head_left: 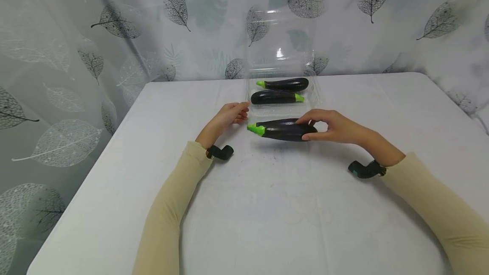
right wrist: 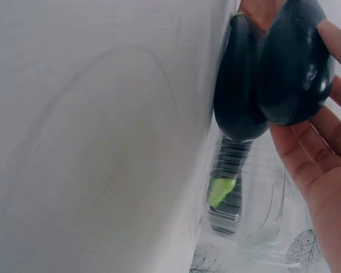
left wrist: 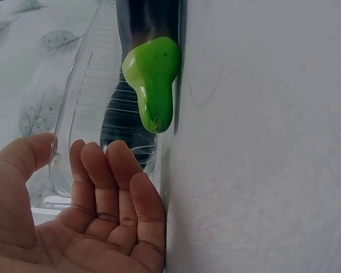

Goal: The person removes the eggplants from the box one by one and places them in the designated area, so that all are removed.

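Note:
My right hand (head_left: 330,127) holds a dark purple eggplant (head_left: 284,133) by its rounded end, thumb on the near side and fingers on the far side. Its green stem points left. Just behind it lies another eggplant (head_left: 276,122), mostly hidden; the right wrist view shows this second eggplant (right wrist: 236,85) beside the held one. My left hand (head_left: 232,113) is at the front left corner of a transparent plastic container (head_left: 316,94), fingers loosely bent with nothing in them. In the left wrist view its thumb (left wrist: 31,153) appears to touch the container's rim.
Inside the container lie two eggplants, the back eggplant (head_left: 286,84) with its stem to the left, the front eggplant (head_left: 273,97) with its stem to the right. The raised lid (head_left: 280,41) stands against a leaf-patterned curtain (head_left: 214,7). A white cloth (head_left: 267,215) covers the table.

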A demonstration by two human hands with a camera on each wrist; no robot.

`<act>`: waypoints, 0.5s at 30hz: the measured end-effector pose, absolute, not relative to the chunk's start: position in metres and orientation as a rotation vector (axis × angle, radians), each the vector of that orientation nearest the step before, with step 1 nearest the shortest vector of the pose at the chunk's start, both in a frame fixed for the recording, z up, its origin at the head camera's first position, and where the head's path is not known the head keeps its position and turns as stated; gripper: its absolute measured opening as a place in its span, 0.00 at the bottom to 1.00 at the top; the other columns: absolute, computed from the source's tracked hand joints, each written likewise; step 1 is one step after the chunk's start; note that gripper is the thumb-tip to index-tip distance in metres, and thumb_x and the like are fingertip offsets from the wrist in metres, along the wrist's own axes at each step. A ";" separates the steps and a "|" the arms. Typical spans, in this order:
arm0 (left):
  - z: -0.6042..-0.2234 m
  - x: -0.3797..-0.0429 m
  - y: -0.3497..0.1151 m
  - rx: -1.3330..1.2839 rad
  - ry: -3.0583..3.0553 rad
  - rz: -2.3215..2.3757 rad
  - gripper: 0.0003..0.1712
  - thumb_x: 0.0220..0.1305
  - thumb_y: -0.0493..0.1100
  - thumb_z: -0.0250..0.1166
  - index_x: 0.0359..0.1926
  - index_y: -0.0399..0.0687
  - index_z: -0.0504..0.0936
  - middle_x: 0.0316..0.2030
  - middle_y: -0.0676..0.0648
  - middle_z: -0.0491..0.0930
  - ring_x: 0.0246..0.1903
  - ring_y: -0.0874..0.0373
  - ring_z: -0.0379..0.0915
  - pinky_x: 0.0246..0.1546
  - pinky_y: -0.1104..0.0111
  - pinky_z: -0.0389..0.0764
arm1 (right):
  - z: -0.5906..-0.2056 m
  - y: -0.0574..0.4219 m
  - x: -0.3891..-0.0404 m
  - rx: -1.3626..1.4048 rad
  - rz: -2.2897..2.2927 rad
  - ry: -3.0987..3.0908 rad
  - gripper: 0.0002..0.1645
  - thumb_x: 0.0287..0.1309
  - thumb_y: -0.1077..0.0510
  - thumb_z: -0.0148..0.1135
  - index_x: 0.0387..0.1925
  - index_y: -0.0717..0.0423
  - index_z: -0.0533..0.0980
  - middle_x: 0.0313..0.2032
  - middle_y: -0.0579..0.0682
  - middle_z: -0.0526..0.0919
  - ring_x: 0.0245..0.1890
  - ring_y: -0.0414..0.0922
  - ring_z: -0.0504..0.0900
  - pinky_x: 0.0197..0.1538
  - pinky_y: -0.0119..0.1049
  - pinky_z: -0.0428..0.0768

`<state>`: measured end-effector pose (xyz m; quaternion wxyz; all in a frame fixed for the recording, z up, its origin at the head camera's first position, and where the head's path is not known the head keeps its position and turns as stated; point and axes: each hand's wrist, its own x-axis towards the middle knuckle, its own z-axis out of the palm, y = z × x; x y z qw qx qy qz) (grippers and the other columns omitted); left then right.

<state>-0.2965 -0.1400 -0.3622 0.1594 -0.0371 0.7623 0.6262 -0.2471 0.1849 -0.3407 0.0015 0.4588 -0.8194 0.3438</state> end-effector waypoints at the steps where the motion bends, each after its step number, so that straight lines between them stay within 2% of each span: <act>1: -0.362 -0.296 -0.140 -0.106 2.181 1.787 0.24 0.70 0.53 0.58 0.48 0.33 0.76 0.31 0.51 0.74 0.32 0.62 0.73 0.34 0.75 0.76 | -0.341 0.185 -0.247 1.440 1.072 -2.579 0.24 0.51 0.64 0.73 0.52 0.58 0.79 0.48 0.50 0.82 0.42 0.39 0.75 0.41 0.36 0.75; 7: -0.361 -0.295 -0.141 -0.089 2.192 1.764 0.25 0.71 0.53 0.57 0.51 0.33 0.76 0.32 0.51 0.74 0.33 0.62 0.74 0.37 0.74 0.74 | -0.342 0.185 -0.246 1.434 1.050 -2.615 0.24 0.52 0.63 0.73 0.52 0.57 0.79 0.50 0.51 0.82 0.47 0.41 0.77 0.48 0.36 0.77; 15: -0.359 -0.294 -0.141 -0.095 2.193 1.759 0.25 0.70 0.54 0.58 0.51 0.33 0.76 0.32 0.51 0.75 0.32 0.62 0.74 0.37 0.74 0.75 | -0.339 0.185 -0.242 1.471 1.070 -2.596 0.24 0.50 0.63 0.74 0.51 0.57 0.79 0.49 0.51 0.83 0.47 0.44 0.78 0.49 0.32 0.76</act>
